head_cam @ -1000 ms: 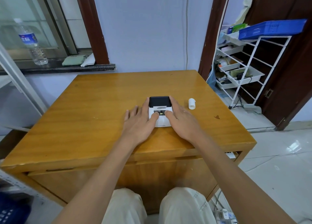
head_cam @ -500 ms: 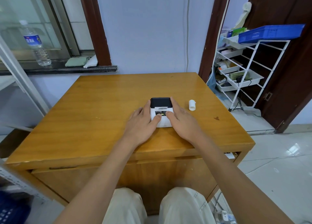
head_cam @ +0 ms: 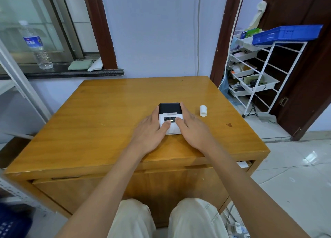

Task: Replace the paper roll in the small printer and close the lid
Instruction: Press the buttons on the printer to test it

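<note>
A small white printer (head_cam: 170, 118) with a black lid stands on the wooden table (head_cam: 111, 115), its lid down. My left hand (head_cam: 149, 130) grips its left side, thumb resting on the white front face. My right hand (head_cam: 192, 128) grips its right side, thumb on the face beside the small lit display. A white paper roll (head_cam: 203, 110) lies on the table to the right of the printer, a hand's width from my right hand.
A white wire rack (head_cam: 259, 76) with trays and a blue basket (head_cam: 286, 34) stands right of the table. A water bottle (head_cam: 36, 45) and a folded cloth (head_cam: 80, 64) sit on the window ledge at the back left. My knees are below the table's front edge.
Both hands have slid further forward along the printer's sides and closed in around it. The printer and the roll have stayed in place.
</note>
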Action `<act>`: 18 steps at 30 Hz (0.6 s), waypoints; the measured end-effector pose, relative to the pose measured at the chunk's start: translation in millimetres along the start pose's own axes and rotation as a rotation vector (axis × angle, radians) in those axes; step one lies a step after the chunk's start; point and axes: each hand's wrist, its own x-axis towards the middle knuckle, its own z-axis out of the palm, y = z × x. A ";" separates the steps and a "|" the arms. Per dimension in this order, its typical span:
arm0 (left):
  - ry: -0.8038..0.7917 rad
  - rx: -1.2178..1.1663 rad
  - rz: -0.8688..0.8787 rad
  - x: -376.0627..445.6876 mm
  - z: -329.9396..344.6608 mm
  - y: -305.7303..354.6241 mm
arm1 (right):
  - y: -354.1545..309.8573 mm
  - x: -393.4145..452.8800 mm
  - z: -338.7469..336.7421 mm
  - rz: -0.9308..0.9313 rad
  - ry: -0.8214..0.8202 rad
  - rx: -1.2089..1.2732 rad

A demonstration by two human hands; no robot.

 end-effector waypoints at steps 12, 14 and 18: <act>0.008 0.009 -0.001 0.6 2.1 -1.5 | -0.3 -1.1 -1.0 -0.004 0.000 -0.008; 0.008 0.006 0.000 0.7 2.4 -1.2 | -0.1 -0.9 -0.8 -0.008 0.002 -0.009; 0.008 0.013 -0.001 0.8 1.5 0.2 | 0.9 0.2 0.5 -0.015 0.010 -0.009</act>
